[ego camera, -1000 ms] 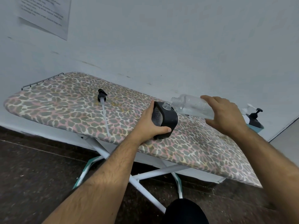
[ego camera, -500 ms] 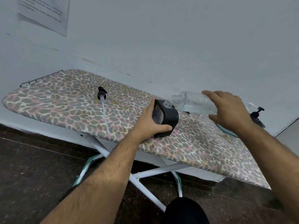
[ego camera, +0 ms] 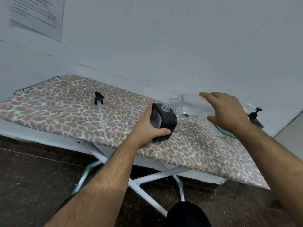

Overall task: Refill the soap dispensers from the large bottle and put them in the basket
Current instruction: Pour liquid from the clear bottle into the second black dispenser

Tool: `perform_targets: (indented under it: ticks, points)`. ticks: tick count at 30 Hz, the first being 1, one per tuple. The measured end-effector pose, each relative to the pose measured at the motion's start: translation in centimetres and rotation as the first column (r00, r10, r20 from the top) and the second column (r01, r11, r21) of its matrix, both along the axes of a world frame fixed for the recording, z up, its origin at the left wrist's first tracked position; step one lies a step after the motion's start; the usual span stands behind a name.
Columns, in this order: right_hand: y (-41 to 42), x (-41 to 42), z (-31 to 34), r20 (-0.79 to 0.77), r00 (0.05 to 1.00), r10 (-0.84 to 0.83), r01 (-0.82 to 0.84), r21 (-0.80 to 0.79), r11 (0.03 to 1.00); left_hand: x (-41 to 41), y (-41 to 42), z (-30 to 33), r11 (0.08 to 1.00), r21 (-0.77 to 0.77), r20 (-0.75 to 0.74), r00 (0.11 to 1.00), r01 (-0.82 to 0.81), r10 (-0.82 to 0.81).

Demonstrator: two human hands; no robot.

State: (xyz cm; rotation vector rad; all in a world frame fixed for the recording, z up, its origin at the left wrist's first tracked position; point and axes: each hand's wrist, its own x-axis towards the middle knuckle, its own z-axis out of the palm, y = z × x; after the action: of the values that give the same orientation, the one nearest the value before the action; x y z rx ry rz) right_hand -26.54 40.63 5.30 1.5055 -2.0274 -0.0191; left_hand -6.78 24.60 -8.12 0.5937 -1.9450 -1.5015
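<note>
A leopard-print ironing board [ego camera: 68, 110] stands below a wall paper [ego camera: 37, 15].

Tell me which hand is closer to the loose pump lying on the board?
Left. The left hand holds the black dispenser, just right of the pump; the right hand tilts the clear bottle farther right.

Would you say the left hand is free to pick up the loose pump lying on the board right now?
Probably not yet. The path to the pump looks open, but the left hand grips the dispenser while the right hand pours from the bottle; letting go risks a spill.
</note>
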Motion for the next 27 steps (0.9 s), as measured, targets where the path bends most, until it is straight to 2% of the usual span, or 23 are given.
perform_targets:
  ticks: [27]
  points:
    - [-0.55, -0.32, 0.51, -0.049, 0.999, -0.005, 0.007, 0.038, 0.999, 0.0, -0.27, -0.53, 1.0, 0.028, -0.051, 0.999, 0.001, 0.0]
